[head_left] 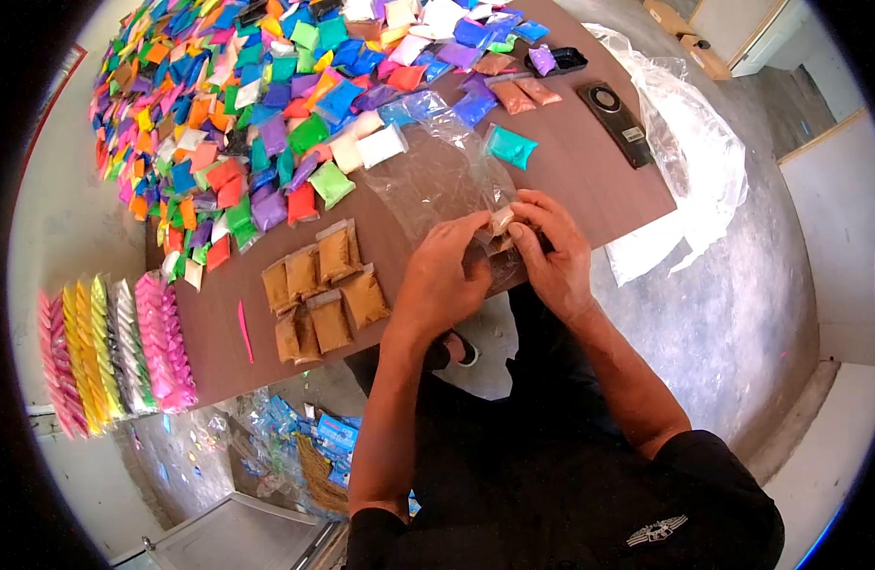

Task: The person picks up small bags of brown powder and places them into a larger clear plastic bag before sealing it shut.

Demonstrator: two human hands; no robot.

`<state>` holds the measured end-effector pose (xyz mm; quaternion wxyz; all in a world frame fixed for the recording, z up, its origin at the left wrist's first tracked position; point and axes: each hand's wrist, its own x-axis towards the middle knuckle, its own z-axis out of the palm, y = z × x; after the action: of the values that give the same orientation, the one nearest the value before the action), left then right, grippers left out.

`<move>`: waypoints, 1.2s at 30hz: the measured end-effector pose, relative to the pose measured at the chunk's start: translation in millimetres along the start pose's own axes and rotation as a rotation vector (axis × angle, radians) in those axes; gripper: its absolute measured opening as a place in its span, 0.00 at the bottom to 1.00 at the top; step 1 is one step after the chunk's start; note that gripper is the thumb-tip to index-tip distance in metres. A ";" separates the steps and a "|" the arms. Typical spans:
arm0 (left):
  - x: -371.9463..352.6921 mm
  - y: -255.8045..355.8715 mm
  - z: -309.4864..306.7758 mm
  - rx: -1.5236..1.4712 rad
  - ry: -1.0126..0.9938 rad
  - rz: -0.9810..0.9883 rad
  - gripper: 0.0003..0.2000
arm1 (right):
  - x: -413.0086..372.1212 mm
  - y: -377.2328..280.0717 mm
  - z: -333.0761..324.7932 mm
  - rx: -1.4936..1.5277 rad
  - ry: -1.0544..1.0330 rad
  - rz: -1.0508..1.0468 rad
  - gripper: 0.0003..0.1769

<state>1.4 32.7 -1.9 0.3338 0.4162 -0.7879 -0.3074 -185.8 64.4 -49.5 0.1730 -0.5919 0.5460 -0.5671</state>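
Note:
My right hand (556, 255) pinches a small clear plastic packet (502, 220) between thumb and fingers, over the table's front edge. Something brown shows in and below the packet. My left hand (445, 271) is curled, its index fingertip at the packet's left side; whether it also grips the plastic is partly hidden. Beyond the hands lies a large crumpled clear plastic bag (428, 180). To the left, several filled brown packets (329, 321) lie in a group, some overlapping. A teal packet (510, 147) rests just beyond my right hand.
A big heap of colourful packets (266, 104) covers the far left. Rows of bagged packets (162, 342) stand at the left edge, near a pink stick (244, 332). A black device (615, 123), a black tray (563, 63) and plastic sheeting (689, 142) are at right.

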 end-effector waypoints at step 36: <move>-91.9 -1.3 -62.3 0.657 0.347 -0.375 0.12 | -2.4 -2.9 -0.2 0.000 -0.019 -0.058 0.11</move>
<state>90.3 98.4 9.0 0.2494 0.6824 -0.6869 -0.0203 -184.1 67.6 -48.2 0.1616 -0.6127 0.5272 -0.5662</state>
